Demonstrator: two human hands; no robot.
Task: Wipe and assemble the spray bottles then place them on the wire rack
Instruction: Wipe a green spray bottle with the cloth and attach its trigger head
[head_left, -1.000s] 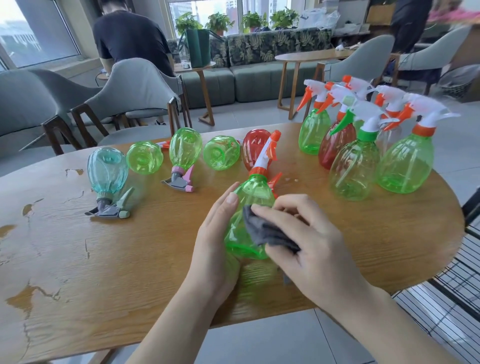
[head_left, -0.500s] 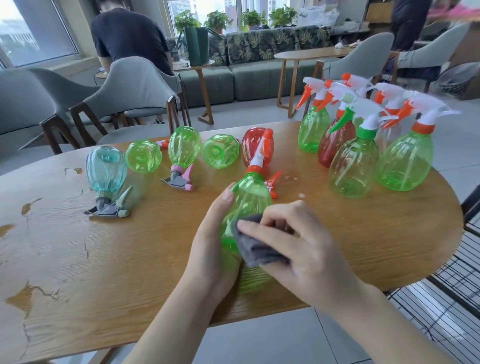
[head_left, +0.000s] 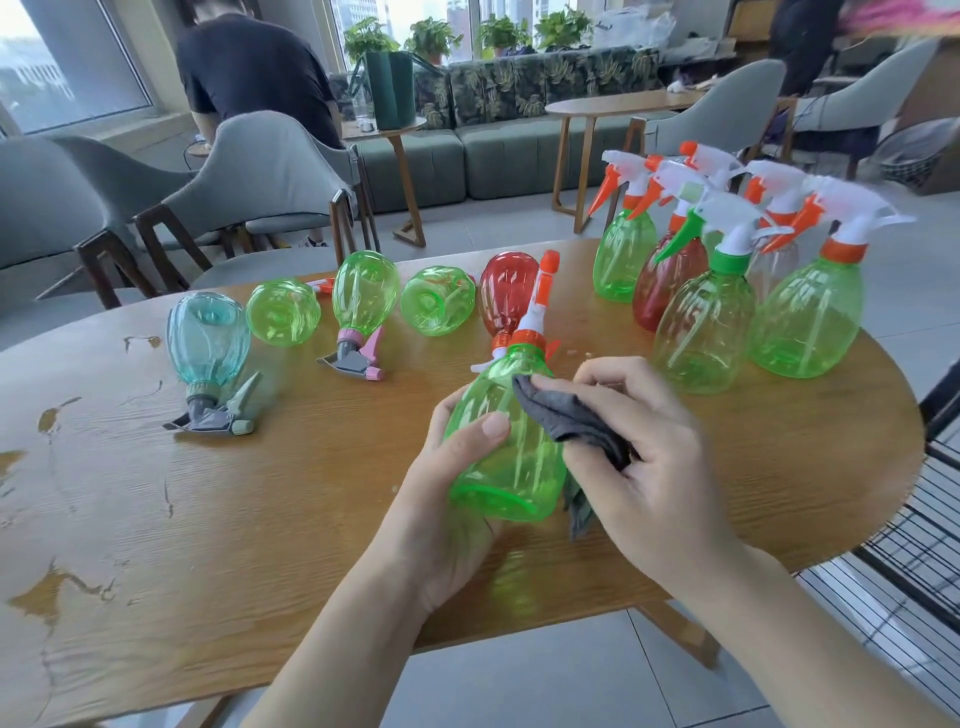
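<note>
The left hand (head_left: 447, 499) is wrapped around the base of a green spray bottle (head_left: 506, 441), thumb across its front, holding it tilted above the near edge of the wooden table (head_left: 260, 545) with its orange-and-white trigger head (head_left: 537, 306) pointing away from the person. The right hand (head_left: 644, 457) pinches a grey cloth (head_left: 571, 421) between curled fingers and presses it against the bottle's right shoulder, so both hands meet on the one bottle. Beyond the held bottle, a red bottle (head_left: 506, 299) lies on the table just behind its trigger head. To the left of the held bottle lie three more green bottles and a teal bottle (head_left: 208, 340), the teal one furthest left. To the right of the held bottle and further back stands a cluster of upright assembled bottles (head_left: 727, 291), mostly green, probably six, though they overlap too much to count. Right of the held bottle, past the table edge, is a black wire rack (head_left: 930, 525).
</note>
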